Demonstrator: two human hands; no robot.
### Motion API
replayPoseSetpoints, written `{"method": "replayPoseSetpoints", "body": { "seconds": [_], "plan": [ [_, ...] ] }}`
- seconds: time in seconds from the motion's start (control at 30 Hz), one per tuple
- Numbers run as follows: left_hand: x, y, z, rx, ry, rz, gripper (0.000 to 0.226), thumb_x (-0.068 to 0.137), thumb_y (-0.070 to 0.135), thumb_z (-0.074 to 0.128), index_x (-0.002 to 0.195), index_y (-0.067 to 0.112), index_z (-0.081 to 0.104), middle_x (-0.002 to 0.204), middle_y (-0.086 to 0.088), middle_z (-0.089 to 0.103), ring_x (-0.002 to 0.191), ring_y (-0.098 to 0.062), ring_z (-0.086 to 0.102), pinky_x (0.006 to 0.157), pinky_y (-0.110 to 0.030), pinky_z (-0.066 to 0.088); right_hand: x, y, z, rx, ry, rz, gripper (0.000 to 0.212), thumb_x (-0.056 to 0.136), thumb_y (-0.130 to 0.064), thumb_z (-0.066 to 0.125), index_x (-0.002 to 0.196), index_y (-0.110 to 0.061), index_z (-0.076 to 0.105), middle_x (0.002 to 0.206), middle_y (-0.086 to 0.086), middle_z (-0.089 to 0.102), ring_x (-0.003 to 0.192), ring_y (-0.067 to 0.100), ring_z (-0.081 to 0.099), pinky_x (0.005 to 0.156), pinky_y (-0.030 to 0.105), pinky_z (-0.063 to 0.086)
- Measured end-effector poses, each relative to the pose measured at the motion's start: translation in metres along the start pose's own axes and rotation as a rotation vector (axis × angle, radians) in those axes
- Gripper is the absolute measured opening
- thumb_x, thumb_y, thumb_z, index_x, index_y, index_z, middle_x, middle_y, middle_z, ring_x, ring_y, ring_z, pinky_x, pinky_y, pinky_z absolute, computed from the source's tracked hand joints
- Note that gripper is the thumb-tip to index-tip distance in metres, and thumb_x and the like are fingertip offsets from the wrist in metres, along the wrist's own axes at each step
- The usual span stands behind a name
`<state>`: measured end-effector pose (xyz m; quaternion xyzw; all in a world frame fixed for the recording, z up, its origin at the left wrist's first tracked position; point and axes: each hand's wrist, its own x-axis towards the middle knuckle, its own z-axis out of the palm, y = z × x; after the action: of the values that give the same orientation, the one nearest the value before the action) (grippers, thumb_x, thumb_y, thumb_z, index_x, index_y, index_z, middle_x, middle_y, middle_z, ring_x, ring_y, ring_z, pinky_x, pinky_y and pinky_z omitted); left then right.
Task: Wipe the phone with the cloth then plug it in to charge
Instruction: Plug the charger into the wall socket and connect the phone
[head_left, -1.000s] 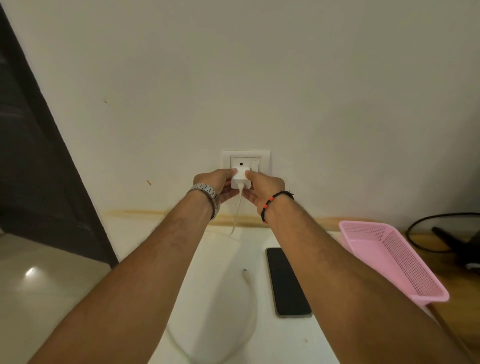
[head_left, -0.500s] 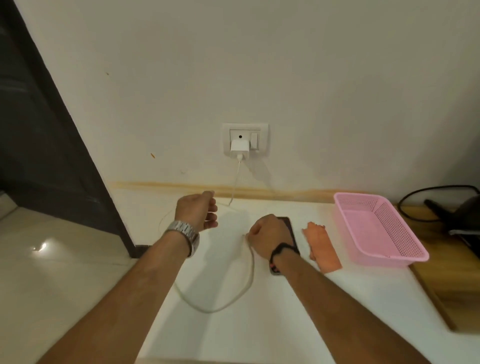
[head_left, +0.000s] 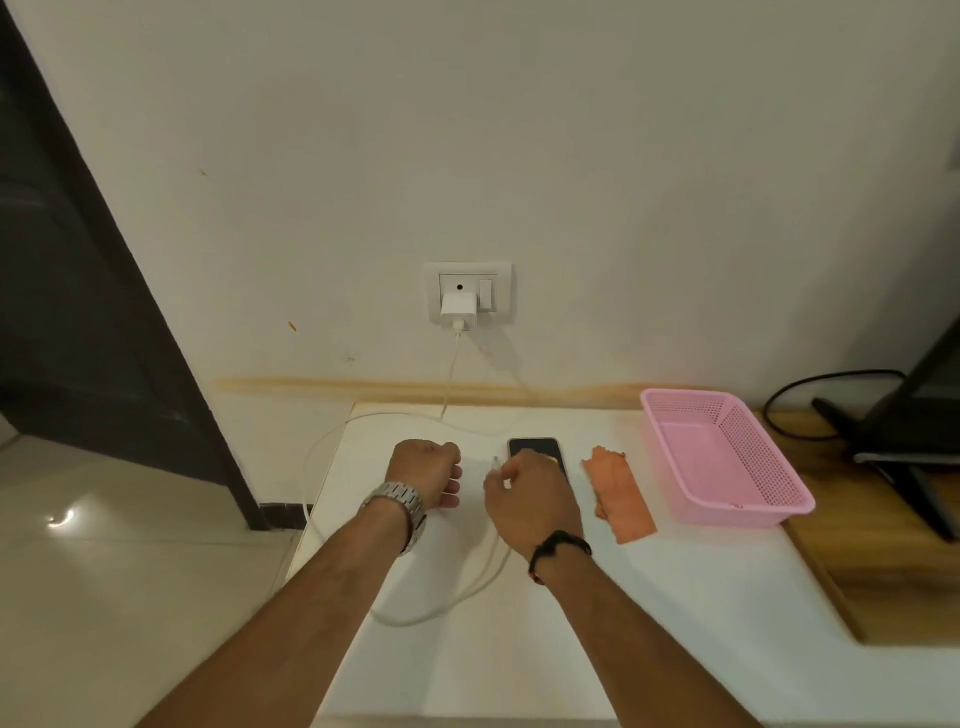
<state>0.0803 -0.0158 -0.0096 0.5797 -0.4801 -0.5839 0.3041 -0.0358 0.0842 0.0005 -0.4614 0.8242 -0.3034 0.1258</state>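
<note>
Both forearms come in from the bottom edge, elbows cut off. I see the cable (head_left: 488, 571) looping on the white table (head_left: 623, 623) between the wrists, one stretch of it hidden under the right wrist. My right hand (head_left: 530, 499), black band at the wrist, has its fingers curled and pinches the cable's free end, whose tip pokes out just left of the knuckles; the fingertips themselves are hidden behind the back of the hand. That hand covers the near half of the phone (head_left: 535, 448), so only the dark far end shows, lying flat on the table; I can't tell if the hand touches it. Plug tip is beside the phone, not in it as far as I can see. My left hand (head_left: 426, 470), metal watch on the wrist, hovers just left, loosely curled and holding nothing I can see; palm side hidden. Orange cloth (head_left: 618, 493) lies flat just right of the phone, apart from it. Pink basket (head_left: 727, 457) further right. Cable runs off the table's left edge, back up to the charger (head_left: 458, 309) in the wall socket (head_left: 467, 291). Dark stand and black cord at far right, cut off by the frame.
</note>
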Motion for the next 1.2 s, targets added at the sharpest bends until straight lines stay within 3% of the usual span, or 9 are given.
{"method": "replayPoseSetpoints", "body": {
  "seconds": [0.13,0.2,0.4,0.5,0.6,0.7,0.87,1.03,1.2],
  "plan": [
    [-0.007,-0.003,0.031,0.168,-0.072,-0.013,0.021,0.092,0.013,0.066,0.086,-0.007,0.071,0.082,-0.019,0.076,0.064,-0.031,0.072,0.067,-0.039,0.067,-0.006,0.036,-0.02,0.095,0.157,0.118,0.025,0.102,-0.038,0.048,0.095,-0.017,0.06,0.084,-0.001,0.063,0.076,0.016,0.063,0.059,0.025,0.047],
    [-0.013,-0.005,0.047,0.256,-0.086,-0.005,0.026,0.092,0.02,0.07,0.091,-0.005,0.073,0.082,-0.019,0.078,0.066,-0.03,0.078,0.069,-0.044,0.068,-0.007,0.049,-0.022,0.166,0.085,0.205,0.024,0.104,-0.033,0.048,0.093,-0.014,0.058,0.078,-0.001,0.059,0.072,0.016,0.059,0.06,0.025,0.043],
    [-0.02,-0.005,0.068,0.3,-0.094,-0.042,0.034,0.084,0.027,0.084,0.096,-0.001,0.07,0.081,-0.015,0.077,0.062,-0.026,0.078,0.056,-0.039,0.066,-0.009,0.051,-0.035,0.383,-0.031,0.275,0.049,0.103,-0.02,0.048,0.056,-0.019,0.035,0.047,-0.007,0.034,0.045,0.011,0.033,0.048,0.024,0.031],
    [-0.022,-0.002,0.069,0.346,-0.114,-0.075,0.047,0.076,0.039,0.088,0.102,0.005,0.068,0.094,-0.014,0.076,0.082,-0.031,0.077,0.075,-0.043,0.067,-0.011,0.049,-0.042,0.475,-0.038,0.335,0.047,0.103,-0.02,0.049,0.058,-0.018,0.034,0.05,-0.005,0.032,0.048,0.013,0.032,0.049,0.025,0.03],
    [-0.023,0.001,0.069,0.383,-0.159,-0.087,0.043,0.082,0.039,0.084,0.105,0.006,0.068,0.099,-0.014,0.074,0.088,-0.032,0.074,0.075,-0.041,0.066,-0.017,0.049,-0.044,0.588,-0.091,0.391,0.036,0.104,-0.024,0.051,0.069,-0.018,0.041,0.061,-0.003,0.04,0.056,0.013,0.039,0.053,0.024,0.033],
    [-0.022,0.006,0.067,0.215,-0.214,-0.123,0.031,0.089,0.027,0.08,0.104,0.003,0.068,0.091,-0.015,0.074,0.076,-0.029,0.075,0.049,-0.032,0.061,-0.022,0.047,-0.051,0.684,-0.083,0.38,0.033,0.101,-0.024,0.054,0.071,-0.013,0.047,0.067,-0.002,0.045,0.061,0.013,0.043,0.057,0.024,0.036],
    [-0.026,0.024,0.064,-0.08,-0.182,-0.113,0.026,0.092,0.016,0.078,0.105,-0.002,0.065,0.1,-0.022,0.076,0.085,-0.036,0.077,0.055,-0.037,0.063,-0.031,0.038,-0.074,0.812,0.166,0.264,0.022,0.092,-0.02,0.072,0.076,-0.005,0.066,0.102,-0.009,0.073,0.107,0.018,0.067,0.092,0.038,0.056],
    [-0.035,0.05,0.061,-0.346,-0.154,-0.105,0.018,0.093,0.008,0.076,0.1,-0.004,0.065,0.095,-0.023,0.076,0.077,-0.034,0.077,0.05,-0.034,0.061,-0.046,0.024,-0.089,1.008,-0.023,0.296,0.019,0.09,-0.033,0.078,0.101,-0.018,0.076,0.081,-0.016,0.078,0.072,0.012,0.07,0.07,0.028,0.058],
    [-0.042,0.065,0.06,-0.453,-0.156,-0.092,0.013,0.093,0.004,0.075,0.096,-0.002,0.064,0.077,-0.017,0.077,0.061,-0.028,0.077,0.047,-0.033,0.06,-0.051,0.016,-0.095,1.042,-0.068,0.321,0.009,0.091,-0.028,0.078,0.084,-0.023,0.076,0.078,0.0,0.079,0.062,0.013,0.062,0.067,0.029,0.055]
  ]
}}
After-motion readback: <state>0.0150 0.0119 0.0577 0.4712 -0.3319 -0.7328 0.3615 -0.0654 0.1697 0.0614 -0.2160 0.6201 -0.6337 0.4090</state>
